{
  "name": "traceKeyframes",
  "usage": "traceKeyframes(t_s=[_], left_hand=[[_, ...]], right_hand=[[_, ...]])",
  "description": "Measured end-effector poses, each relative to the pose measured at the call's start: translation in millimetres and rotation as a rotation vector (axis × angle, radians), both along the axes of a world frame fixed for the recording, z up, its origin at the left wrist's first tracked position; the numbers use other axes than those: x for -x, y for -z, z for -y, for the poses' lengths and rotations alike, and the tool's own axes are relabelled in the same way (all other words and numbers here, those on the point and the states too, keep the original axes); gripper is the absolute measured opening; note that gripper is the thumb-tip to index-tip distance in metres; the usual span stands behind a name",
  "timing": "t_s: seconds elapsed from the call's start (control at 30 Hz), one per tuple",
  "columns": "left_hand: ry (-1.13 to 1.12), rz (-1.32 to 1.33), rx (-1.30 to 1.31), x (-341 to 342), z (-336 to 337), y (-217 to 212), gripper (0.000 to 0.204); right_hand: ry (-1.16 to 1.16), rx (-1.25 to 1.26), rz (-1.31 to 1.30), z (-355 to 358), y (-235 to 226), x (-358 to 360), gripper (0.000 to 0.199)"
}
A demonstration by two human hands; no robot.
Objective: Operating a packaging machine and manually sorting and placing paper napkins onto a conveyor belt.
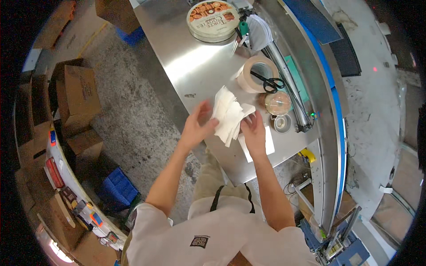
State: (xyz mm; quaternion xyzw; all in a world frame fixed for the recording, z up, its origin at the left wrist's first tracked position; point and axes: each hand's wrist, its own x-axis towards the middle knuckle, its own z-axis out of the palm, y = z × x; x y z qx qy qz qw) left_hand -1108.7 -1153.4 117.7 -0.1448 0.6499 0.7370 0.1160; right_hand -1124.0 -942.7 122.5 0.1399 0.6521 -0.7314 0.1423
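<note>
Head view: over the steel desk (195, 66), the left hand (196, 126) and right hand (254, 131) both grip a fanned stack of white paper sheets (228, 116), fingers closed on its edges. Just beyond lie a tape roll (253, 75), black scissors (270, 82) and a round cookie tin (213, 20).

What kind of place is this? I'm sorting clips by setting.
Probably a packing station in a warehouse or small factory: a steel worktable beside a conveyor, a tape roll with scissors, cardboard boxes on the concrete floor.
</note>
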Motion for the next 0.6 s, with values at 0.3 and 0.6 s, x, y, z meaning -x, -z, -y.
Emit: traceKeyframes(t_s=[0.3, 0.6], left_hand=[[0.145, -0.095, 0.305, 29, -9, -35, 0.104], [0.177, -0.185, 0.7, 21, -30, -53, 0.116]], right_hand=[[-0.4, -0.052, 0.117, 1, -38, -20, 0.082], [-0.596, -0.402, -0.014, 3, -51, -16, 0.091]])
